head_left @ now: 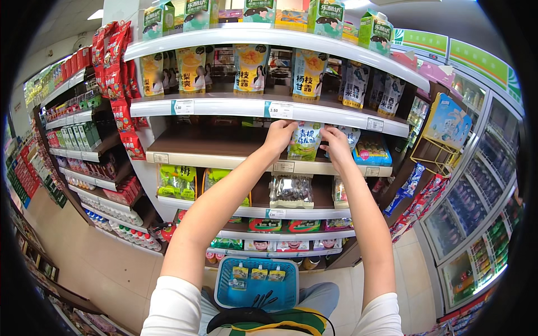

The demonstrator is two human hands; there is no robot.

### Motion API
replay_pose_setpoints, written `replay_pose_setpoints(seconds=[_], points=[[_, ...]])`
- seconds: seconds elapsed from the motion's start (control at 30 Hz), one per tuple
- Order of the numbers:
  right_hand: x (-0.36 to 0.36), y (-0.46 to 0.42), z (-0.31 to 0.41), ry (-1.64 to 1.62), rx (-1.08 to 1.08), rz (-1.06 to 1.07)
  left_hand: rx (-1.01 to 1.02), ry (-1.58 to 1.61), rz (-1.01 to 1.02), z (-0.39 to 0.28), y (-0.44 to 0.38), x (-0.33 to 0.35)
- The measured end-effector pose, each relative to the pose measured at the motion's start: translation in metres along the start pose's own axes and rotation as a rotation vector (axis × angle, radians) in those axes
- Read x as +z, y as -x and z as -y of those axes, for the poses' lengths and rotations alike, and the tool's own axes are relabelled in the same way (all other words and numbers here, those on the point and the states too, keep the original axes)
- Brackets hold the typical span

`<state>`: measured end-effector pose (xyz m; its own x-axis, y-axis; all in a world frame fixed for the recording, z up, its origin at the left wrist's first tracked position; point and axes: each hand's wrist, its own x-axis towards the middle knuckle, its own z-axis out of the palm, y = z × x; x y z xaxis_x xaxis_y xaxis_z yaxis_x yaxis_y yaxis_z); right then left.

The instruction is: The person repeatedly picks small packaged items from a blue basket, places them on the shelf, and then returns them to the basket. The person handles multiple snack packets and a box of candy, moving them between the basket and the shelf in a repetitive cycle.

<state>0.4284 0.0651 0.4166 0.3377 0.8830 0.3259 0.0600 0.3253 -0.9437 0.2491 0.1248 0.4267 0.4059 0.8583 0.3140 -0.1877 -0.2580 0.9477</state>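
A green and white snack pouch [305, 143] stands upright at the front of the shelf in front of me. My left hand [278, 137] pinches its upper left edge, and my right hand [336, 143] has hold of its upper right edge. Just right of my right hand, a similar pale pouch [352, 135] is partly hidden. Beyond it sits a blue food package [372, 150]. Price labels [284, 167] run along the shelf lip below the pouch. The bare brown board [210, 140] of that shelf extends to the left of my left hand.
Drink pouches [250, 69] stand one shelf above, with green cartons [376, 31] on top. A blue plastic basket [257, 290] holding several small spouted pouches is near my lap. Red snack packs [119, 75] hang left; wrapped snacks [405, 189] hang right, before a glass-door fridge [458, 210].
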Motion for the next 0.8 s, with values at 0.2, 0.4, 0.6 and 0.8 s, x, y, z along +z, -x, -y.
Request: replay_pose_setpoints(seconds=[0.2, 0.4, 0.6, 0.8], points=[[0.003, 0.001, -0.004, 0.089, -0.064, -0.073, 0.016, -0.140, -0.035, 0.000, 0.001, 0.000], [0.006, 0.013, -0.008, 0.047, -0.113, -0.077, 0.081, -0.059, -0.007, 0.009, 0.009, -0.005], [0.007, 0.024, -0.009, 0.001, -0.122, -0.076, 0.076, -0.063, -0.021, 0.013, 0.020, -0.002], [0.007, 0.031, -0.004, 0.029, -0.094, -0.082, 0.065, -0.052, -0.048, 0.011, 0.026, 0.001]])
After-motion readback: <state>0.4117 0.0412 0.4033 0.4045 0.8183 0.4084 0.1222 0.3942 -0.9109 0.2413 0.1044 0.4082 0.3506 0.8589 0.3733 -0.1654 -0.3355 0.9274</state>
